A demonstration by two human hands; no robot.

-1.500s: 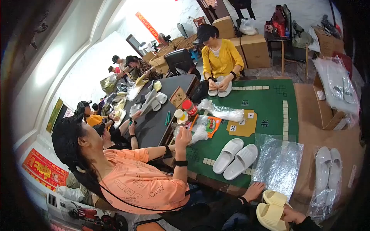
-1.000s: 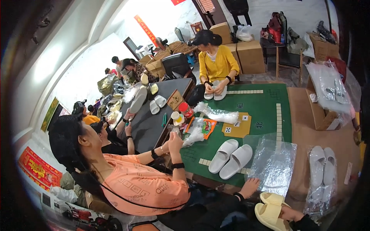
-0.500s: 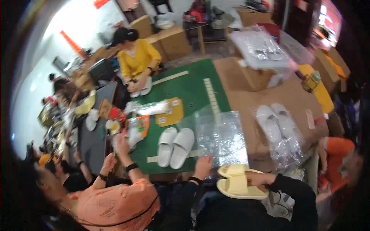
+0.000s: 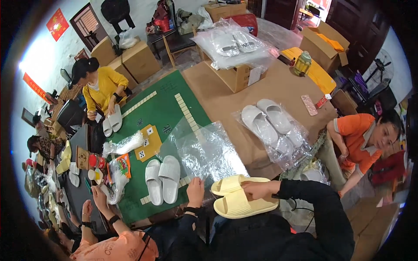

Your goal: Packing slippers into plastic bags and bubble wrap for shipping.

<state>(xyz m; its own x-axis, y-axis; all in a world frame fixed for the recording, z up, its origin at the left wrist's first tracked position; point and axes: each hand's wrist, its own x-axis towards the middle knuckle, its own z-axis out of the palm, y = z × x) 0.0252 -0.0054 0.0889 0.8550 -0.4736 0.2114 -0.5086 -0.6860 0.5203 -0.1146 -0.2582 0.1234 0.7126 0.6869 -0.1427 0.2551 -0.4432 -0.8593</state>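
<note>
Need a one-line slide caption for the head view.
Right hand holds a pair of pale yellow slippers while the left hand touches a clear plastic bag on the green mat.

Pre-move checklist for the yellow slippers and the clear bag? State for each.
1. Right hand grips yellow slippers: ok.
2. Slippers stacked as a pair: ok.
3. Left hand on clear bag: ok, at its near edge.
4. Bag mouth open: cannot tell.
5. Bag lies flat on table: ok.
6. White slippers clear of bag: ok, just left of it.
</note>
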